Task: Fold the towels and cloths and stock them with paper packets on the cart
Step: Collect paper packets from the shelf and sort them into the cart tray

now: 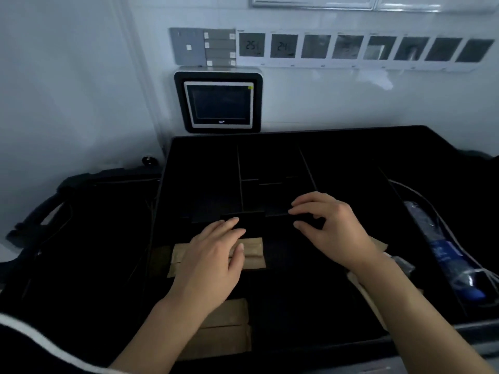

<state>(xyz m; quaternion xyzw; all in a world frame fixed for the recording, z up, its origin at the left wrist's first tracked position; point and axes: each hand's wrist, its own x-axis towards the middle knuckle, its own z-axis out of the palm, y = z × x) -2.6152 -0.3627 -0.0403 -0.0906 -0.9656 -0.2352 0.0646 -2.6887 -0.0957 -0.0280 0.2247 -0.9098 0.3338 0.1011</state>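
Note:
A black divided tray (205, 141) fills the top of the cart. Brown paper packets (255, 252) lie in its near middle compartment, and more brown packets (224, 333) lie in a stack closer to me. My left hand (216, 255) rests flat on the upper packets with its fingers straight, the fingertips reaching a black item (251, 220) beyond them. My right hand (332, 228) hovers to the right with fingers bent, thumb and fingertips at a dark item (310, 221) that is hard to make out. No towel or cloth is plainly seen.
A plastic-wrapped bottle with a blue label (442, 249) lies in the right side channel beside a white cable (421, 195). A wall screen (218, 101) hangs behind the tray. Black bags and cords (81, 211) lie to the left.

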